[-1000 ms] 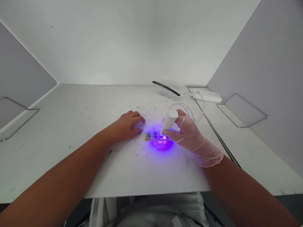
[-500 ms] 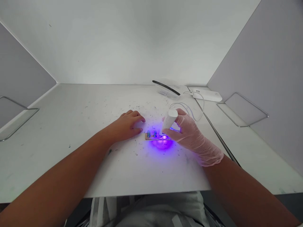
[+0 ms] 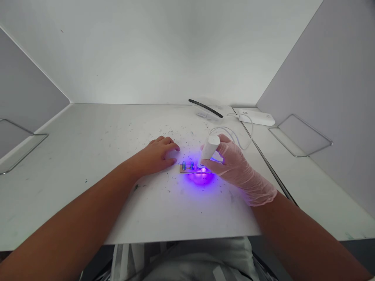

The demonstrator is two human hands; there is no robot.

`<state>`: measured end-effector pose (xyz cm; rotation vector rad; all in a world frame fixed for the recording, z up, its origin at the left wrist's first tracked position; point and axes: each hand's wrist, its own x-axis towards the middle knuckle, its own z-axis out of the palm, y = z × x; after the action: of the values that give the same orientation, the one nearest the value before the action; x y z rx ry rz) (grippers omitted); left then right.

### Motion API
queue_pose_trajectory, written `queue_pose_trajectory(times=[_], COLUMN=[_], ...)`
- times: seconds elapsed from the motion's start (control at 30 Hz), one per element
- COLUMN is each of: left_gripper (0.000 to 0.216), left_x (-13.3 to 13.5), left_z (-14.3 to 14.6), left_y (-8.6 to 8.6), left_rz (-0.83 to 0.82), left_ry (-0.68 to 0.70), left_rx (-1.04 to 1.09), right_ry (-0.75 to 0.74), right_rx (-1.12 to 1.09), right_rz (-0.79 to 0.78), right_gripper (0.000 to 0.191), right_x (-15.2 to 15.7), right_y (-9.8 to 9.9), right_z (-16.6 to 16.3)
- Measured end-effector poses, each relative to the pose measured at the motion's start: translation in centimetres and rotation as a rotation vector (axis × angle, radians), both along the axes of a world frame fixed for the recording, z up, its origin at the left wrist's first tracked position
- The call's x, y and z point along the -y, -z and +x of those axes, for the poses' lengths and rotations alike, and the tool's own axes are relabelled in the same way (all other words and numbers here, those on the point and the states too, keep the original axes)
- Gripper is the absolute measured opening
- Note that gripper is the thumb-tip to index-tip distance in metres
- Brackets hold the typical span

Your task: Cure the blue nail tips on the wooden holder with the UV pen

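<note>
My right hand point(image 3: 234, 166), in a thin clear glove, is closed round a small white lamp point(image 3: 208, 148) that throws violet light down onto the table. Under the light lies a narrow wooden stick point(image 3: 190, 170) carrying small blue nail tips point(image 3: 188, 165). A thin white cord point(image 3: 231, 134) runs from the lamp toward the back right. My bare left hand point(image 3: 158, 156) lies flat on the table just left of the stick, fingers stretched out, holding nothing.
A white power bank point(image 3: 255, 118) lies at the back right, with a black nail file point(image 3: 205, 108) on a clear packet beside it. Dark filings are scattered over the white table point(image 3: 88, 156). Wire frames stand at far left point(image 3: 20, 150) and far right point(image 3: 301, 136).
</note>
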<state>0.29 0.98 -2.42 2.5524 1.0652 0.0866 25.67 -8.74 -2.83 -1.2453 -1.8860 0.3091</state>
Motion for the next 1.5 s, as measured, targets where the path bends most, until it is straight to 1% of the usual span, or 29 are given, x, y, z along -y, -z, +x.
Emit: queue_pose_trajectory(times=[0.5,1.03,1.27,1.5], left_gripper=[0.04,0.041,0.038,0.042], left_x=[-0.13,0.0,-0.11,-0.15], left_z=[-0.02,0.05,-0.03,-0.03], left_y=[0.26,0.01,0.15,0.11], left_rz=[0.003,0.0,0.0,-0.001], left_ry=[-0.003,-0.006,-0.006,0.001], left_rx=[0.013,0.008,0.035,-0.009], right_ry=[0.007,0.015,0.01,0.007], right_rx=[0.004,0.008,0.005,0.011], right_rz=[0.005,0.002,0.007,0.024], right_gripper=[0.008,0.007,0.008,0.008], right_x=[0.13,0.18,0.27,0.23], right_y=[-0.23,-0.38,-0.38,-0.14], right_z=[-0.11,-0.17,-0.15,-0.11])
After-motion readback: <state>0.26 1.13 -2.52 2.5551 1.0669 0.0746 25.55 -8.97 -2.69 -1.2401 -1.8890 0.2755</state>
